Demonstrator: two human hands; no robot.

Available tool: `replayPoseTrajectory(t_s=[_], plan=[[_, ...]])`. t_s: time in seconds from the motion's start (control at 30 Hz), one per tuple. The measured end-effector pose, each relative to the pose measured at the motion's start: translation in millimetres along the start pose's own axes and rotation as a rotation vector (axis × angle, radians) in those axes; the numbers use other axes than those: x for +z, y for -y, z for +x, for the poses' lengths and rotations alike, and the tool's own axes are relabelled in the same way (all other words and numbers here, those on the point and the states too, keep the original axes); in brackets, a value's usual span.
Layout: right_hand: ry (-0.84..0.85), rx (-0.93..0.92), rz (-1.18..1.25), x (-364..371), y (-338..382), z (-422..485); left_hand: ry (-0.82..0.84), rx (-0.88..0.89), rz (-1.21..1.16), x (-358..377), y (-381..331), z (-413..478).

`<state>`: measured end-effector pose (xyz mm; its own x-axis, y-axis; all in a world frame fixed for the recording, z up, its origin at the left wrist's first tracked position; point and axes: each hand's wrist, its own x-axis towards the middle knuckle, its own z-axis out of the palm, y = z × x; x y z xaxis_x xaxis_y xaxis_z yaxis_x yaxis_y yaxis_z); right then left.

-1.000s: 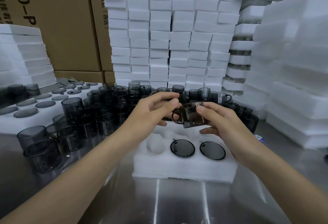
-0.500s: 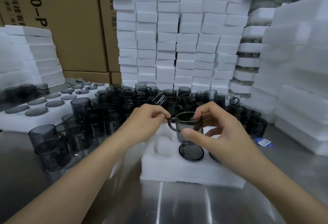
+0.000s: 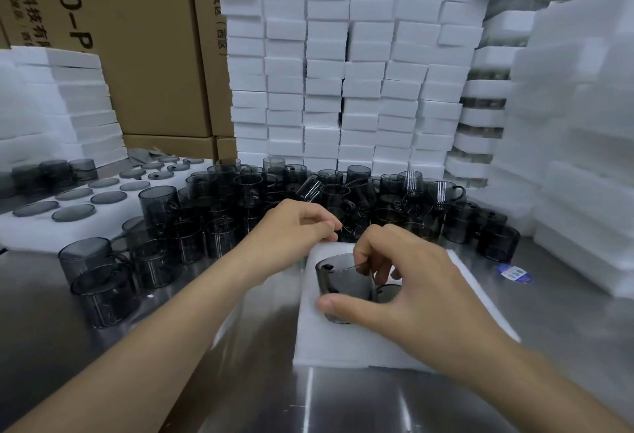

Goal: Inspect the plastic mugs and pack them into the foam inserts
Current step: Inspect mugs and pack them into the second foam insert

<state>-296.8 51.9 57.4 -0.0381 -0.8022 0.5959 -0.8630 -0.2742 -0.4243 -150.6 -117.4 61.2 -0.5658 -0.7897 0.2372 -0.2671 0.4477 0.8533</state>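
A smoky grey plastic mug (image 3: 343, 286) stands upright in a hole of the white foam insert (image 3: 326, 340) on the steel table. My right hand (image 3: 415, 292) grips it, thumb on the near wall and fingers curled over the far rim. A second dark mug (image 3: 389, 290) in the insert shows just right of it, mostly hidden by my fingers. My left hand (image 3: 291, 230) hovers at the insert's far left corner with fingers curled, thumb and forefinger pressed together; I cannot see anything in it. Several loose grey mugs (image 3: 240, 206) crowd the table behind.
A foam insert (image 3: 44, 226) filled with mugs lies at the left. Stacks of white foam blocks (image 3: 343, 82) rise behind, more foam (image 3: 576, 158) at the right, cardboard boxes (image 3: 144, 48) at the back left. A blue label (image 3: 513, 273) lies on the steel table (image 3: 377, 398).
The mug went from being held up in both hands down into the foam insert. My left hand let go of its handle and drew back to the left.
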Motion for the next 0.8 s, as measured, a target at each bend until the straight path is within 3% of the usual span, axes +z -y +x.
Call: replayPoseTrajectory(t_s=[0.17, 0.53, 0.8], plan=[[-0.037, 0.007, -0.153, 14, 9, -5, 0.006, 0.041, 0.023, 2, 0, -1], [0.033, 0.044, -0.181, 17, 7, -6, 0.041, 0.080, 0.023, 1, 1, 0], [0.035, 0.029, -0.174, 15, 5, -5, 0.033, 0.200, 0.204, 10, 2, -3]])
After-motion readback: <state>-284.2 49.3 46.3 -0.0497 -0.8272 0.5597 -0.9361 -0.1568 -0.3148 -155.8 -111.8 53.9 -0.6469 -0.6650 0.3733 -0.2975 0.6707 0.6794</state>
